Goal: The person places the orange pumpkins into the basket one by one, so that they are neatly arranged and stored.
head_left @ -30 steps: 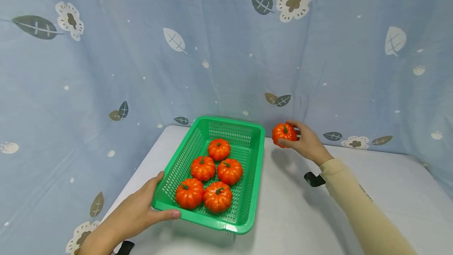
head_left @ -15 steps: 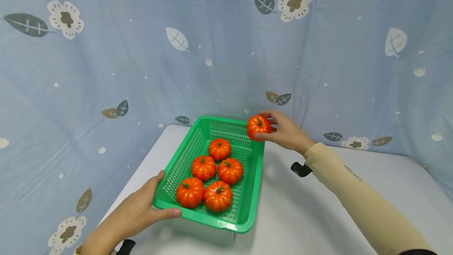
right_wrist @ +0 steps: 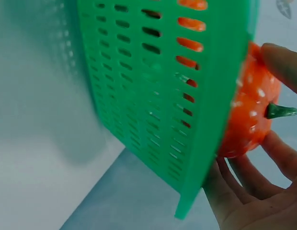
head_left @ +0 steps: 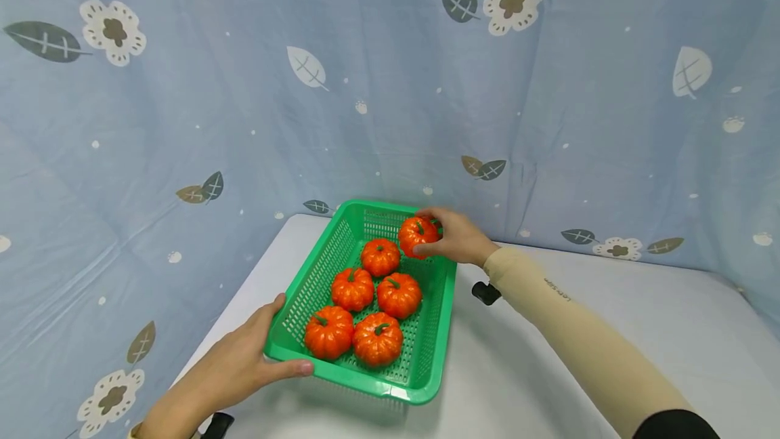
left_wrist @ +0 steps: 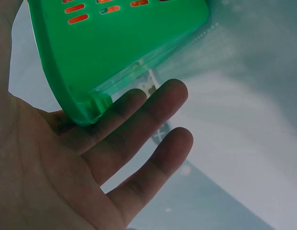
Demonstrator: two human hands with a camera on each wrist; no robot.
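A green plastic basket (head_left: 447,303) with slotted walls holds several small orange pumpkins, among them a front pumpkin (head_left: 378,339) and a rear pumpkin (head_left: 380,257). My right hand (head_left: 457,236) grips another orange pumpkin (head_left: 418,236) with a green stem, just inside the basket's back right corner. In the right wrist view this pumpkin (right_wrist: 251,105) sits between thumb and fingers, partly hidden by the basket wall. My left hand (head_left: 237,358) rests at the front left corner, its thumb on the rim. The left wrist view shows its fingers (left_wrist: 143,175) extended and spread beside the basket.
The basket stands on a white table (head_left: 524,358) pushed against a blue curtain (head_left: 390,87) printed with leaves and flowers. A dark wrist-worn device (head_left: 486,293) juts out below the right wrist.
My right hand has carried the pumpkin leftward from beside the basket, over its right rim, and lowered it inside the back corner. The left hand and the other pumpkins have stayed put.
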